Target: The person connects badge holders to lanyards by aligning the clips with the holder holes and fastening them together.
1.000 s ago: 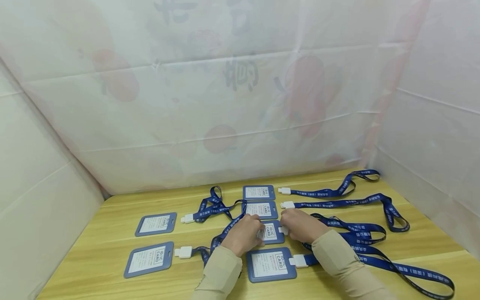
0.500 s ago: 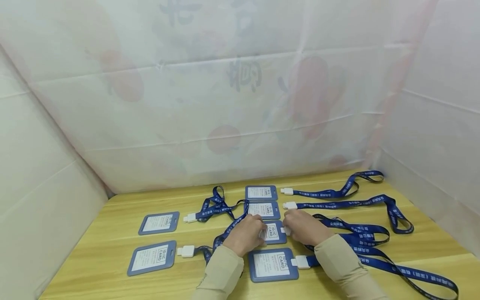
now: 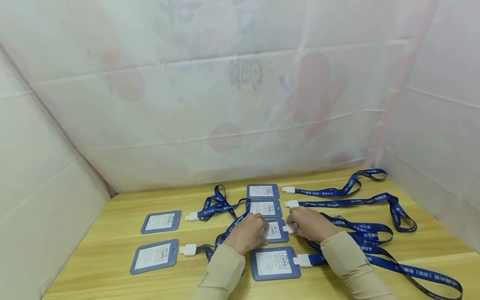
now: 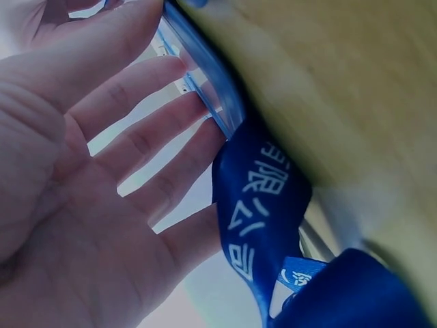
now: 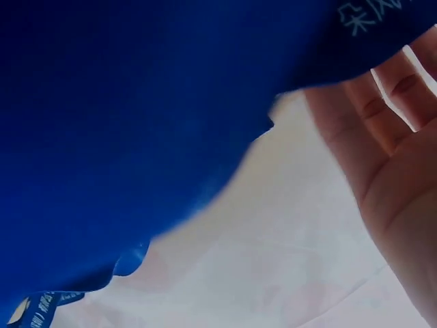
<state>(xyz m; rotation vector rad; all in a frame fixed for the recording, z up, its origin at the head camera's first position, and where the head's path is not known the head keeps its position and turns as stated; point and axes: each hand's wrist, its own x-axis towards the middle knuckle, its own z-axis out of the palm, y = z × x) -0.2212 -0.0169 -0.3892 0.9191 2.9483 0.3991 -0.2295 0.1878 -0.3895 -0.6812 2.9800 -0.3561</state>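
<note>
In the head view, my left hand (image 3: 247,233) grips the left side of a blue ID card holder (image 3: 278,230), third from the back in the middle column. The left wrist view shows the thumb (image 4: 136,27) on the holder's edge (image 4: 212,75), with the fingers spread behind it. My right hand (image 3: 312,224) pinches the white plastic clip (image 3: 289,228) of a blue printed lanyard, the clip's tip right at the holder's slotted end. In the right wrist view, lanyard ribbon (image 5: 136,123) fills much of the picture and hides the fingertips.
Nearer me lies a holder (image 3: 275,263) with a clip (image 3: 303,260) at its slot. Two holders (image 3: 263,191) lie behind, their lanyards (image 3: 337,192) stretching right. Two more holders (image 3: 161,221) lie left, lanyards (image 3: 217,208) beside them. White sheeting (image 3: 240,125) walls the wooden table (image 3: 101,250).
The head view has shifted slightly, so everything sits a little further right. More of the white clip shows between the right fingers and the holder. The left hand keeps its grip.
</note>
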